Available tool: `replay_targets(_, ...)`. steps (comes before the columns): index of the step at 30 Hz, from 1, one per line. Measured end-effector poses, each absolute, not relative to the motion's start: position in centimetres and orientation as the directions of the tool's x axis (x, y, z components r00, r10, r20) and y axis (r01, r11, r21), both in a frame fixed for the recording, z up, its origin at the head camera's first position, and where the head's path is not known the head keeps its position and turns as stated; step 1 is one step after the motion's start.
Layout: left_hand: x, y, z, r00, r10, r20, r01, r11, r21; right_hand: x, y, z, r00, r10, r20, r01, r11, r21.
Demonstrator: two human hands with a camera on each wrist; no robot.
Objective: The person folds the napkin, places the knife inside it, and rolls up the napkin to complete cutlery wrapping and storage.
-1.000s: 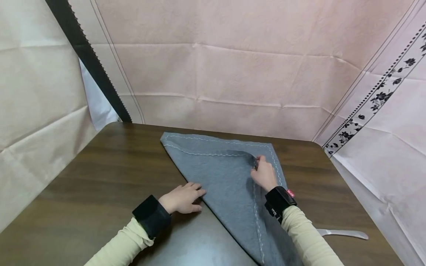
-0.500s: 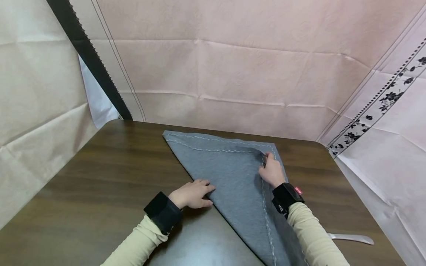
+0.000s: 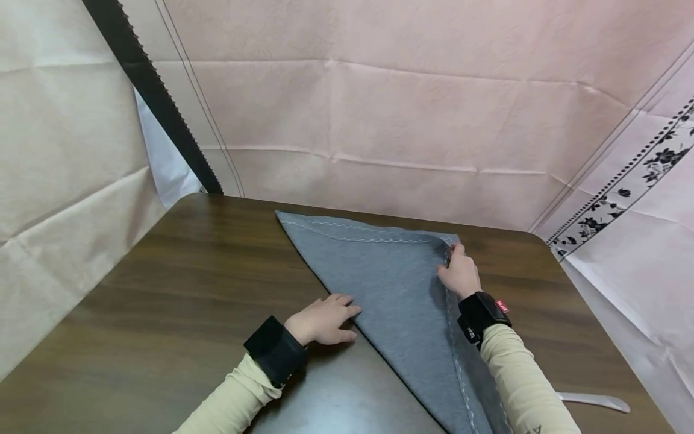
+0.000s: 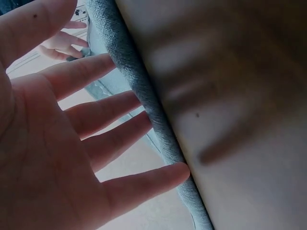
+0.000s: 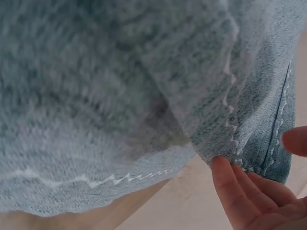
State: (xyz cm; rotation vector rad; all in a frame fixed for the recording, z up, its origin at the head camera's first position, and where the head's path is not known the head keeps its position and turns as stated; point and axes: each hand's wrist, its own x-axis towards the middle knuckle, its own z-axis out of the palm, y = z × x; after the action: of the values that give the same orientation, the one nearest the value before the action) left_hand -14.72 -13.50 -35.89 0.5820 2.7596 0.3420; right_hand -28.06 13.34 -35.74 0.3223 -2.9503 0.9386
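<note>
A grey cloth [image 3: 379, 289] with white zigzag stitching lies folded into a triangle on the wooden table, its long folded edge running diagonally toward the near side. At its far right corner my right hand [image 3: 461, 274] holds the top layer's corner; in the right wrist view the fingers [image 5: 230, 187] are at the stitched corner and the thumb is to the side. My left hand [image 3: 325, 319] lies flat with fingers spread, its fingertips [image 4: 177, 172] touching the folded edge in the left wrist view.
A silver knife [image 3: 596, 401] lies on the table [image 3: 162, 313] at the right, partly hidden by the right sleeve. A pale fabric backdrop [image 3: 379, 132] hangs behind the table's far edge.
My right hand has drawn the top layer's corner outward to the far right corner, covering the strip of lower layer that showed before. The left hand stays at the folded edge.
</note>
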Motion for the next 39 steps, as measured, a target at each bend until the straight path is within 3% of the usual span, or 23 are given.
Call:
replay_targets(8, -14.6, -13.6, -35.6, -0.876, 0.417, -0.245, 0.35, 0.896, 0.274, -29.0, 14.2, -35.5, -0.982, -0.181, 0.048, -0.174, 0.786, -0.593)
replay_targets(20, -14.0, -13.3, -35.6, -0.869, 0.426, -0.253, 0.359, 0.893, 0.271, -30.3, 15.4, -36.0, -0.98, -0.201, 0.009, -0.176, 0.836, -0.52)
replay_targets(32, -13.8, -12.7, -35.5, -0.853, 0.447, -0.268, 0.383, 0.886, 0.261, -31.5, 16.5, -35.8, -0.982, -0.182, -0.053, -0.129, 0.846, -0.518)
replay_targets(39, -13.9, -13.0, -35.3, -0.854, 0.446, -0.267, 0.376, 0.884, 0.277, -32.3, 15.9, -37.1, -0.937, -0.345, -0.048, -0.274, 0.815, -0.51)
